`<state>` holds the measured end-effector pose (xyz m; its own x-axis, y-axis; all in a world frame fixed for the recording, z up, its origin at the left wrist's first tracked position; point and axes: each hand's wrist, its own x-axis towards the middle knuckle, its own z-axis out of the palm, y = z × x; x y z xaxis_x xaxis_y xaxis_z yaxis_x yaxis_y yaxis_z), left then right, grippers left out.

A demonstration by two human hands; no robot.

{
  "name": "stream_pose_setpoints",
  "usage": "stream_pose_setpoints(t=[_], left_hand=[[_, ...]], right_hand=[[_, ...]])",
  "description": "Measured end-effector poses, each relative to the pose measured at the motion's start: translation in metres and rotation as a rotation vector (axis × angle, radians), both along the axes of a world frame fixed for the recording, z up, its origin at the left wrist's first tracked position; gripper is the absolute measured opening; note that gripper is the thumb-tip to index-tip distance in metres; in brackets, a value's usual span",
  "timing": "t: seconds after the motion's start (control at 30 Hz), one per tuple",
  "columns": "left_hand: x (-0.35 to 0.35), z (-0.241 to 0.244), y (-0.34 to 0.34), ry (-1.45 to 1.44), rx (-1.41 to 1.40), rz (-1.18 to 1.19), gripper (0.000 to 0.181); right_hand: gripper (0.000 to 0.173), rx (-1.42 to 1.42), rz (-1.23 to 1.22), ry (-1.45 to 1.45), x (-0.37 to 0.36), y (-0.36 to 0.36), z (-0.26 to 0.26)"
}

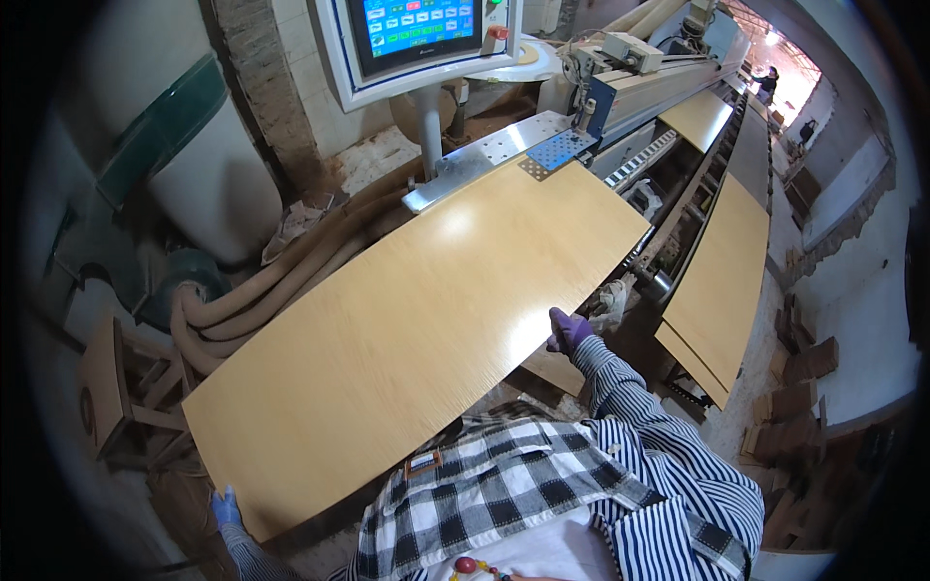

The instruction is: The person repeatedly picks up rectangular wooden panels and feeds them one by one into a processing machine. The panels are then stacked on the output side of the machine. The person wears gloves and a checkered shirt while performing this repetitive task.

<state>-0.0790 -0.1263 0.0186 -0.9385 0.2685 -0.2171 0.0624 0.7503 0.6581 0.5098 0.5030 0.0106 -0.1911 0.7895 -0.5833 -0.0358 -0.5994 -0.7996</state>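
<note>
A long wood-grain panel (407, 305) lies across the view, its far end at the guide of an edge-banding machine (625, 87). Near the panel's close long edge, my right hand (569, 330) in a purple glove grips it with curled fingers. My left hand (227, 506), in a bluish glove, holds the short edge at the lower left corner, its underside fingers hidden. A blue perforated plate (559, 147) sits over the panel's far corner, beside a metal guide table (494, 152).
A control screen (421, 29) stands on a post beyond the panel. Thick dust hoses (283, 290) run along its far side. More panels (716, 290) rest to the right of a roller conveyor (697, 210). A wooden stool-like frame (138, 385) stands left. Another person (766, 81) is far off.
</note>
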Motion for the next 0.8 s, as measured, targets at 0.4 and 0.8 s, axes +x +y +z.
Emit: stream_pose_setpoints(t=[0.4, 0.8], left_hand=[[0.029, 0.032, 0.035, -0.044, -0.009, 0.039, 0.045], [0.063, 0.039, 0.08, -0.023, -0.051, 0.072, 0.041]], right_hand=[[0.036, 0.03, 0.011, 0.004, 0.003, -0.001, 0.0], [0.035, -0.01, -0.026, -0.053, 0.031, 0.045, -0.015]])
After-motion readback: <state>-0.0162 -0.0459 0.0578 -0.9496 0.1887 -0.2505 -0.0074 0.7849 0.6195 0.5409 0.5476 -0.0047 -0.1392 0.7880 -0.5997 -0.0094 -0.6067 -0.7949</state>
